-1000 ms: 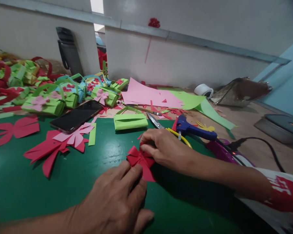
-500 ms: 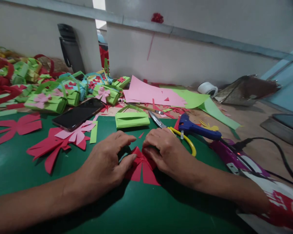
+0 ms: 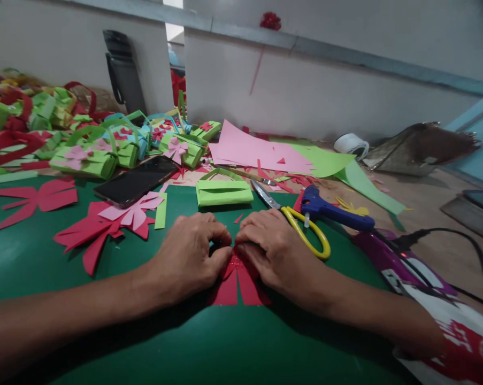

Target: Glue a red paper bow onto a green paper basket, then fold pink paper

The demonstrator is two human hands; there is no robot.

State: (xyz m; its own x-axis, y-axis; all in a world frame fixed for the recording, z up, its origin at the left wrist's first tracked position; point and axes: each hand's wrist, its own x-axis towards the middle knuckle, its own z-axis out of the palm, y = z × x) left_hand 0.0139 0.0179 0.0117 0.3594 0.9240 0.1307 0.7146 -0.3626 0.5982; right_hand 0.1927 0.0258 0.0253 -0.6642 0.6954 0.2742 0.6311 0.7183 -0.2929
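Note:
A red paper flower cutout [image 3: 245, 286] lies on the green mat between my hands, its near petals spread towards me and its far part covered by my fingers. With thumb and fingers closed, my left hand [image 3: 193, 251] pinches its left far side. My right hand [image 3: 271, 248] is closed on the right far side, fingers curled over the paper. Just beyond my fingertips sits a small light-green paper bag [image 3: 224, 193] with a handle. Yellow-handled scissors [image 3: 325, 251] lie beside my right hand, partly behind it.
A blue glue gun [image 3: 337, 211] with a black cable rests at right, near a purple device [image 3: 380, 251]. On the left are a phone [image 3: 135, 182], red cutouts [image 3: 59, 195] and a pink cutout [image 3: 132, 209]. Finished paper bags [image 3: 84, 160], a bottle [image 3: 124, 72] and pink sheets [image 3: 257, 152] stand behind.
My left thumb and fingers have closed in on the red flower, narrowing the gap between my hands. The right hand stays at the paper. The whole view has shifted slightly.

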